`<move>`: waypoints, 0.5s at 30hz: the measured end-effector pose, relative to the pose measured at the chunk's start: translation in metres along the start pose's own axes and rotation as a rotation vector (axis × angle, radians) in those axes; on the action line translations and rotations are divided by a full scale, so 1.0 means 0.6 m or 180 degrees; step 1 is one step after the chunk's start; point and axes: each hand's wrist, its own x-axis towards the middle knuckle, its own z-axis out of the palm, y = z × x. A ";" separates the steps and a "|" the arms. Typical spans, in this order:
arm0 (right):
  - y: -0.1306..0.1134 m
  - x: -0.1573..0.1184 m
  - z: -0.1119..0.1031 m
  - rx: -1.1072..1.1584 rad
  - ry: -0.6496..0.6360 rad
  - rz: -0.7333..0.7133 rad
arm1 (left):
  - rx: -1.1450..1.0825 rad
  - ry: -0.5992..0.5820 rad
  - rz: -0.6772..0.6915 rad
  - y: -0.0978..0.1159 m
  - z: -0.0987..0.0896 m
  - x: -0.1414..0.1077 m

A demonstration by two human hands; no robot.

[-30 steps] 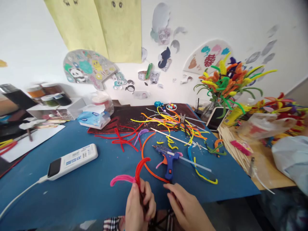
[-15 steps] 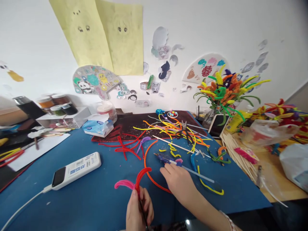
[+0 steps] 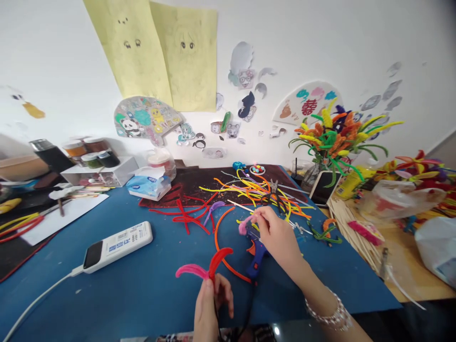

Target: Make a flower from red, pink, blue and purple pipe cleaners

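Right hand now above glue gun, with pink pipe cleaner

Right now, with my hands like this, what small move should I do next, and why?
Probably bring the small pink pipe cleaner in your right hand toward the red and pink pipe cleaners in your left hand. Both hands are holding pieces up off the mat, and the blue glue gun lies just under your right hand.

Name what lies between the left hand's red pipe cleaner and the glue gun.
In the head view, a curved orange pipe cleaner lies between the red pipe cleaner and the glue gun.
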 end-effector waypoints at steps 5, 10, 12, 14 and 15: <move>-0.028 -0.012 -0.011 0.0828 0.0098 -0.0299 | 0.0051 0.0084 0.0155 0.010 0.014 -0.003; -0.055 -0.098 -0.014 0.0465 0.0456 -0.2239 | -0.0282 0.0416 0.0255 0.039 0.018 -0.011; -0.066 -0.129 -0.007 0.0299 0.0260 -0.2794 | -0.0219 0.0601 0.0256 0.045 0.019 -0.017; -0.073 -0.152 0.005 0.0326 0.0203 -0.2859 | -0.0082 0.0724 0.0265 0.047 0.019 -0.021; -0.074 -0.161 0.011 0.0400 0.0236 -0.2774 | -0.0004 0.0757 0.0250 0.046 0.019 -0.022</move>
